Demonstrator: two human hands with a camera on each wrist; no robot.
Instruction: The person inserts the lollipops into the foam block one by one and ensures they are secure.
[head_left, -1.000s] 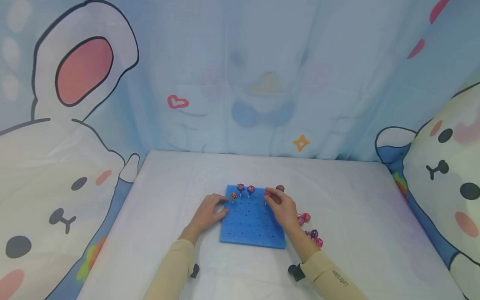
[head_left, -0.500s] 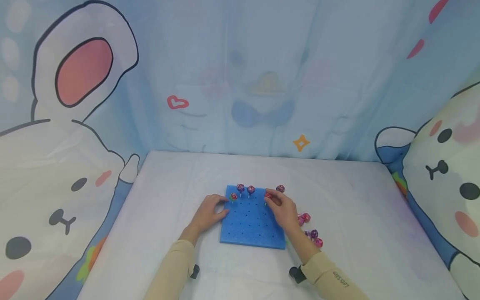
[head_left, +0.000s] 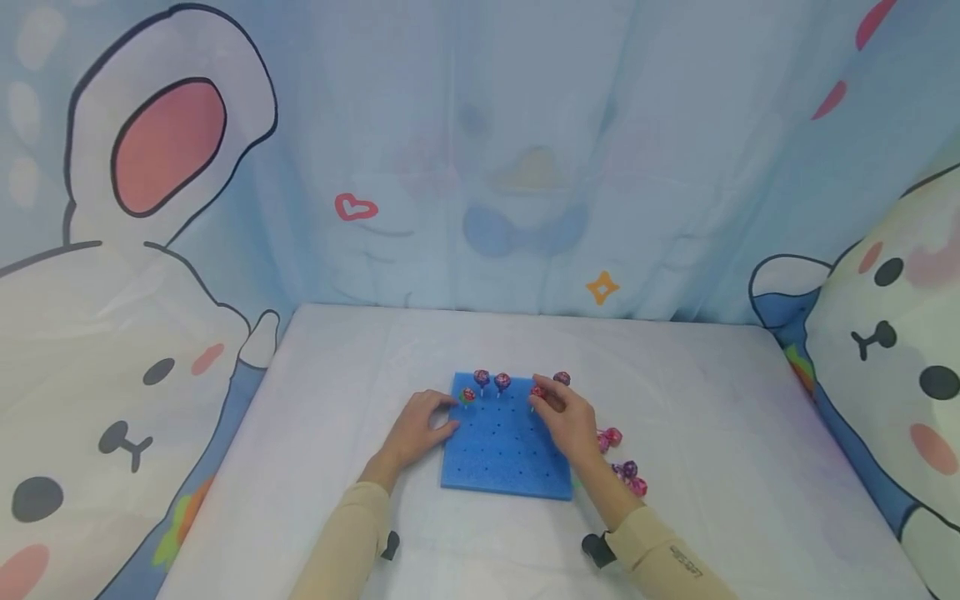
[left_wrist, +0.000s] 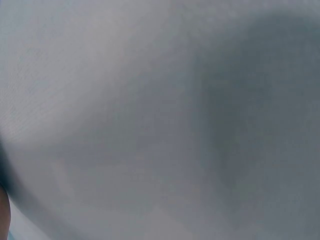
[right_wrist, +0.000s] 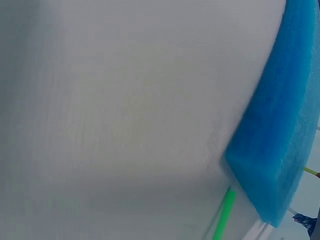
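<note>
A blue foam board (head_left: 506, 467) with rows of small holes lies on the table. My left hand (head_left: 414, 427) rests at its left edge, fingers and thumb touching it. Near the board's upper right, my right hand (head_left: 567, 421) pinches a red-wrapped lollipop (head_left: 537, 392) by its stick; the fingers partly cover it. Two purple-wrapped lollipops (head_left: 492, 380) and a red and green one (head_left: 468, 395) stand upright at the upper left. Another lollipop (head_left: 562, 379) stands at the far right corner. In the right wrist view, the board's side (right_wrist: 270, 150) fills the right.
Several loose lollipops (head_left: 628, 477) lie right of the board, partly behind my right forearm. A green stick (right_wrist: 225, 215) lies beside the board's edge in the right wrist view. White cloth (head_left: 360, 350) covers the table; a printed curtain (head_left: 525, 125) hangs behind.
</note>
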